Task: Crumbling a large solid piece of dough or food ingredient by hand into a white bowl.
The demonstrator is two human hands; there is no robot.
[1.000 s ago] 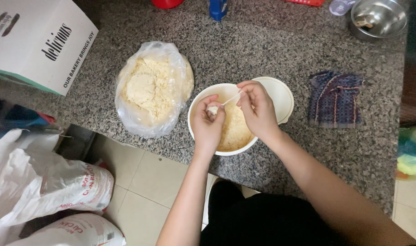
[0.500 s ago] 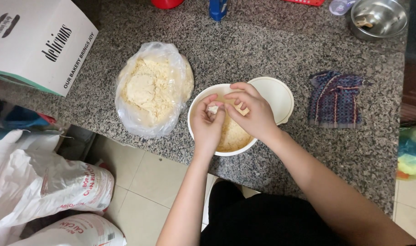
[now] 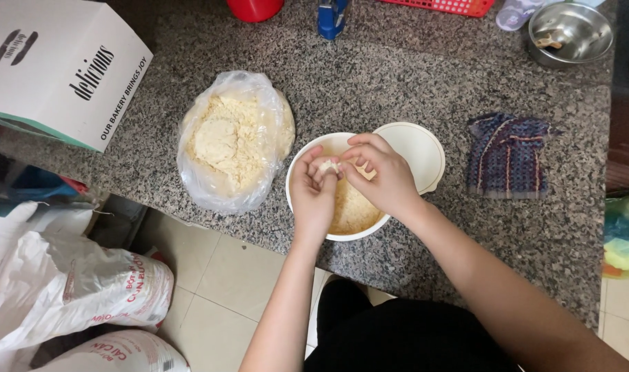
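A white bowl (image 3: 302, 165) of pale yellow crumbly dough (image 3: 352, 210) stands on the speckled granite counter (image 3: 397, 76). Over it, my left hand (image 3: 314, 193) and my right hand (image 3: 380, 172) meet, both pinching a small lump of dough (image 3: 327, 166) between the fingertips. A white lid (image 3: 418, 148) lies just behind the bowl on the right. To the left, an open clear plastic bag (image 3: 235, 141) holds a bigger heap of the same yellow dough.
A white cardboard box (image 3: 56, 65) overhangs the counter's left end. A blue woven cloth (image 3: 509, 155) lies right of the lid, a steel bowl (image 3: 569, 31) at far right. Red and blue items line the back edge. White sacks (image 3: 73, 289) sit on the tiled floor.
My right hand held a thin white utensil a second ago; that is out of sight now. Both hands have closed together over the bowl, working the small dough lump.
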